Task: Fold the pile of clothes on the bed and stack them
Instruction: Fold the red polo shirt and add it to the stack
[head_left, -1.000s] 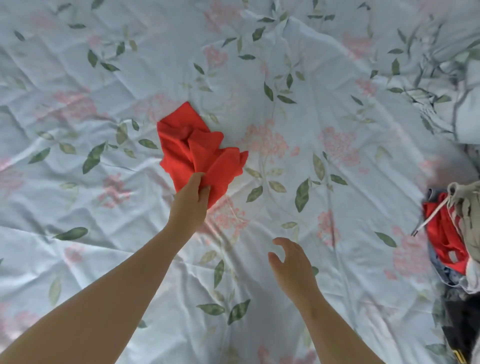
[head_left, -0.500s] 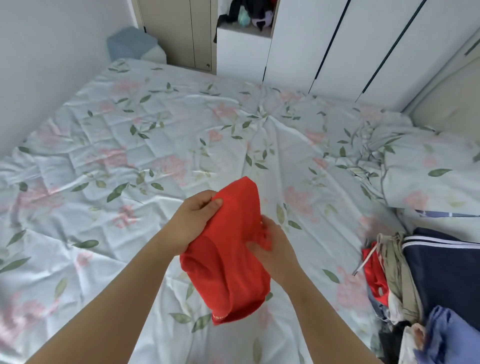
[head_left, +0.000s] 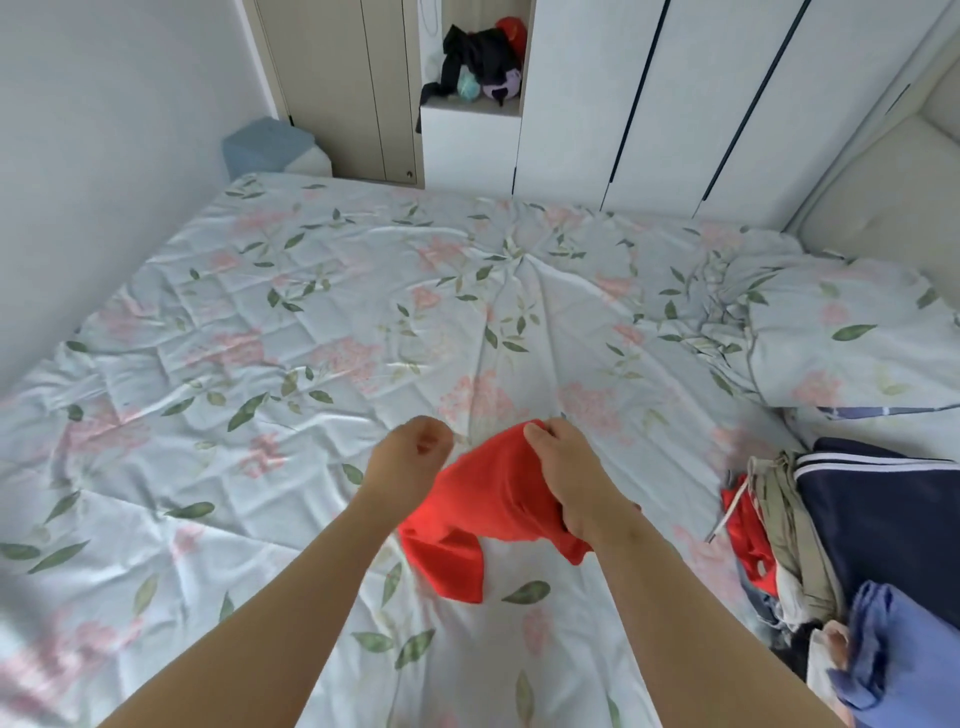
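Garment (head_left: 483, 499) red | right grip (head_left: 576, 483) clutches it; left grip (head_left: 410, 457) curled shut alongside

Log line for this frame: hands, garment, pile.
right hand: grips red garment | left hand: curled beside it, grip unclear | garment: bunched, unfolded | pile: on bed, right side

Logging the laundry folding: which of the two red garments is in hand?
The red garment mid-bed, gripped by the right hand; the other red piece lies wedged in the pile at the right.
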